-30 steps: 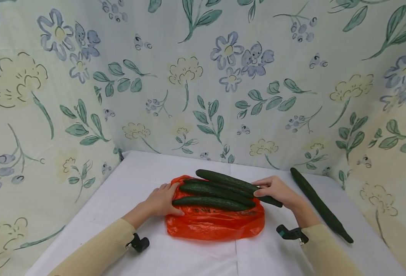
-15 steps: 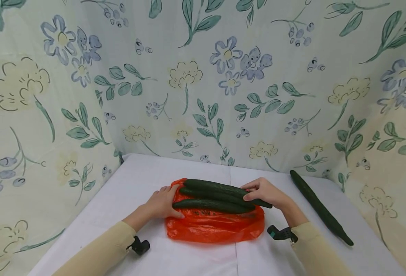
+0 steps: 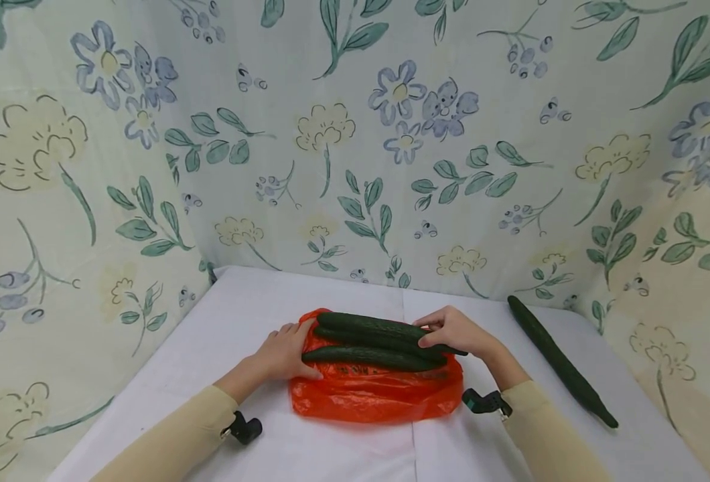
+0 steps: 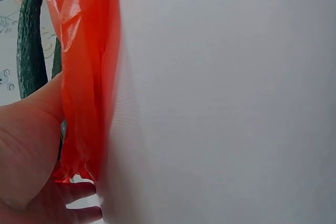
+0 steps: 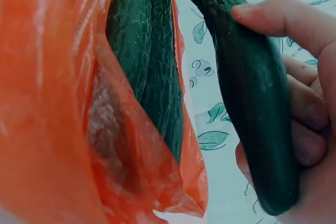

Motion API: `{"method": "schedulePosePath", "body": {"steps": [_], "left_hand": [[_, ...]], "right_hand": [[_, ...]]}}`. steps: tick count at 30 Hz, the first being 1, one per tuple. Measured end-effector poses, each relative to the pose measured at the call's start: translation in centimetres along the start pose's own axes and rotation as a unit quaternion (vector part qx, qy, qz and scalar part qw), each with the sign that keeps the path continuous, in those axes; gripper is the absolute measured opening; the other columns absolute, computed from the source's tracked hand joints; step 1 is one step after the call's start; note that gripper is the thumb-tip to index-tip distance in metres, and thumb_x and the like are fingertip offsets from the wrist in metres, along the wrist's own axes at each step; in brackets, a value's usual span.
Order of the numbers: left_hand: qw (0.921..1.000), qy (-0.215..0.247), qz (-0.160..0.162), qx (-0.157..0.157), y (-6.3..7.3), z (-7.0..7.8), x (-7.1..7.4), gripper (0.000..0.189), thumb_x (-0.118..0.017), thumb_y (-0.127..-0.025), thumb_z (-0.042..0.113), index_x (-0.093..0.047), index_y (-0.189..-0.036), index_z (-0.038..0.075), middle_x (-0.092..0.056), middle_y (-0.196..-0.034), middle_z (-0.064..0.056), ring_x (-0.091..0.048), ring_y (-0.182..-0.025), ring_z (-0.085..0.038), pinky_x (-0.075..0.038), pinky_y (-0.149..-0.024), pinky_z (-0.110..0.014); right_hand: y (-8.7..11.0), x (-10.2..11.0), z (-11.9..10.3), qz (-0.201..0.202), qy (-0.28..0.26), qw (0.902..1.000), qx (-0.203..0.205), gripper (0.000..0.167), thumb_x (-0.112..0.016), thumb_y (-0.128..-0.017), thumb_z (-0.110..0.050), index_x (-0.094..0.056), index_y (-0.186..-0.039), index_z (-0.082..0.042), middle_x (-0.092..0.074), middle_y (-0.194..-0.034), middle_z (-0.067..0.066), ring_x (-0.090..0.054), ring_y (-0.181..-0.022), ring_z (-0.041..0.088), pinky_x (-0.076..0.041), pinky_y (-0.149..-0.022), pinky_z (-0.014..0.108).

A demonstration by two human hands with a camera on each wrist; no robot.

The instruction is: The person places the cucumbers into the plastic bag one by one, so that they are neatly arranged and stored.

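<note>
An orange plastic bag (image 3: 373,396) lies flat on the white table (image 3: 240,314). Three dark green cucumbers lie side by side along its far part. My right hand (image 3: 451,333) grips the right end of the rearmost cucumber (image 3: 367,325); the right wrist view shows the fingers (image 5: 294,22) curled round that cucumber (image 5: 252,103), next to the bag (image 5: 47,103) and the other two cucumbers (image 5: 142,51). My left hand (image 3: 284,351) holds the bag's left edge by the cucumber ends. In the left wrist view the left hand (image 4: 26,145) has the bag (image 4: 84,77) between thumb and fingers.
A fourth, longer cucumber (image 3: 560,361) lies loose on the table to the right, running diagonally toward the front. Floral cloth walls (image 3: 355,167) close in the table at the back and both sides. Black camera mounts (image 3: 243,426) sit on both sleeves.
My right hand has slid the rearmost cucumber leftward, so it now lies level with the other two on the bag. The left hand has stayed at the bag's left edge.
</note>
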State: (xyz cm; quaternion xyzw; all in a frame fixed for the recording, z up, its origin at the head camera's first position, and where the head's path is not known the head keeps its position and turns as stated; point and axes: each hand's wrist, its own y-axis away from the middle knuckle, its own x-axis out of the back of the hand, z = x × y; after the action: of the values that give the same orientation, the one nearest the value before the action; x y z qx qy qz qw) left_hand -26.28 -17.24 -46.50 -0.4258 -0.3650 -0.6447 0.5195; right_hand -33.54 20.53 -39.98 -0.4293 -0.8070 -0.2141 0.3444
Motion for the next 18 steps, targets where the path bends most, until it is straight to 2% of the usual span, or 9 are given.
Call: {"method": "schedulePosePath", "body": {"steps": [7, 12, 15, 16, 18], "left_hand": [[1.0000, 0.006, 0.001, 0.007, 0.0, 0.1, 0.1, 0.119, -0.087, -0.065, 0.062, -0.028, -0.157, 0.013, -0.046, -0.152, -0.013, -0.038, -0.141, -0.037, -0.032, -0.114, -0.063], [1.0000, 0.003, 0.003, 0.000, 0.1, 0.0, -0.2, 0.117, -0.086, -0.066, 0.063, -0.030, -0.156, 0.014, -0.048, -0.151, -0.013, -0.039, -0.140, -0.037, -0.034, -0.113, -0.061], [1.0000, -0.002, 0.006, -0.004, 0.1, 0.1, -0.3, 0.116, -0.086, -0.066, 0.063, -0.032, -0.156, 0.015, -0.048, -0.150, -0.013, -0.040, -0.139, -0.036, -0.036, -0.112, -0.060], [1.0000, -0.002, 0.007, -0.005, 0.1, 0.1, -0.3, 0.115, -0.086, -0.065, 0.064, -0.032, -0.155, 0.015, -0.049, -0.150, -0.013, -0.040, -0.139, -0.037, -0.036, -0.112, -0.060], [1.0000, -0.002, 0.008, -0.005, 0.2, 0.2, -0.3, 0.115, -0.086, -0.066, 0.064, -0.033, -0.155, 0.014, -0.048, -0.150, -0.014, -0.039, -0.139, -0.037, -0.035, -0.112, -0.061]], "right_hand": [[-0.3, 0.0, 0.0, -0.002, 0.025, 0.9997, 0.000, 0.039, -0.081, -0.084, -0.027, -0.075, -0.120, -0.013, -0.050, -0.068, 0.002, -0.054, -0.072, 0.020, -0.042, -0.051, 0.025], [-0.1, -0.3, 0.6, -0.013, 0.017, 0.9998, -0.005, 0.037, -0.079, -0.087, -0.025, -0.074, -0.121, -0.012, -0.071, -0.088, 0.001, -0.062, -0.076, 0.019, -0.058, -0.065, 0.027], [-0.1, -0.5, 1.0, -0.017, 0.018, 0.9997, 0.002, 0.035, -0.077, -0.088, -0.023, -0.075, -0.121, -0.011, -0.075, -0.100, 0.002, -0.064, -0.079, 0.018, -0.061, -0.072, 0.030], [-0.1, -0.6, 1.2, -0.017, 0.019, 0.9997, 0.004, 0.035, -0.077, -0.088, -0.023, -0.075, -0.120, -0.012, -0.075, -0.100, 0.001, -0.064, -0.079, 0.018, -0.061, -0.072, 0.030], [-0.1, -0.7, 1.5, -0.013, 0.027, 0.9995, 0.007, 0.035, -0.078, -0.087, -0.022, -0.075, -0.120, -0.012, -0.071, -0.086, 0.000, -0.061, -0.074, 0.017, -0.057, -0.064, 0.026]]}}
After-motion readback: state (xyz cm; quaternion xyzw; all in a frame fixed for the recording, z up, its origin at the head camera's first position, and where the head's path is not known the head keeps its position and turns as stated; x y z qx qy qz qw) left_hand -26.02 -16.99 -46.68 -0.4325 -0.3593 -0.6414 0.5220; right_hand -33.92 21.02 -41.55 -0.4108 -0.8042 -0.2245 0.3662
